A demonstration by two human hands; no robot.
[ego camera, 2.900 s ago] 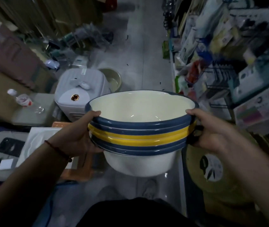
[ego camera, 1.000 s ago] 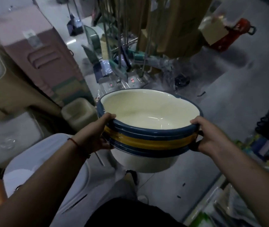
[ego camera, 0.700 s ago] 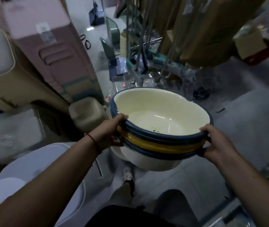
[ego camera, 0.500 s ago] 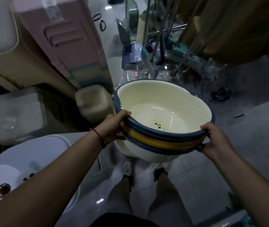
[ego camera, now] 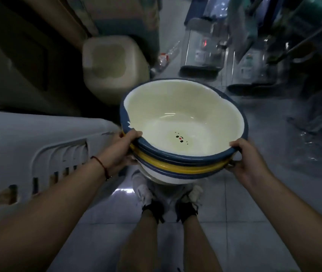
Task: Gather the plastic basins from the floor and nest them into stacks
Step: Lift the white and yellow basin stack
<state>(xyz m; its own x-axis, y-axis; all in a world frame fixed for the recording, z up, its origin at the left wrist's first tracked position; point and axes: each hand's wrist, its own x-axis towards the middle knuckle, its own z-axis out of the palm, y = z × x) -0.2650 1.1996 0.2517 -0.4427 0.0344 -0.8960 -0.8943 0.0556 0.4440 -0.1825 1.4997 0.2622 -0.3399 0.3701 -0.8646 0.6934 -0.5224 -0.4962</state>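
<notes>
- Stack of basins [ego camera: 183, 122]: nested, held in mid-air above the tiled floor [ego camera: 254, 222], right over the person's feet. Top basin cream inside with a dark blue rim; below it one yellow rim between further blue rims, white underside showing at the bottom. Exact count of basins unclear.
- Small dark and red specks sit at the bottom of the top basin, slightly toward the near side.
- Left hand [ego camera: 119, 152]: grips the stack's left rim, thumb hooked over the top edge, other fingers wrapped under the rims and mostly hidden. Red string bracelet [ego camera: 102, 166] on that wrist.
- Right hand [ego camera: 246, 160]: grips the right rim, thumb on the top edge, fingers curled round underneath.
- Stack tilts slightly, near edge lower, so the inside faces the camera.
- Shoes [ego camera: 146, 193]: white, partly hidden under the stack, dark socks above them.
- White plastic unit [ego camera: 28, 146] with slots lies to the left, close beside the left forearm.
- Beige container [ego camera: 113, 61] stands beyond the stack to the left, apart from it.
- Background: blurred racks and boxes behind, details not readable.
</notes>
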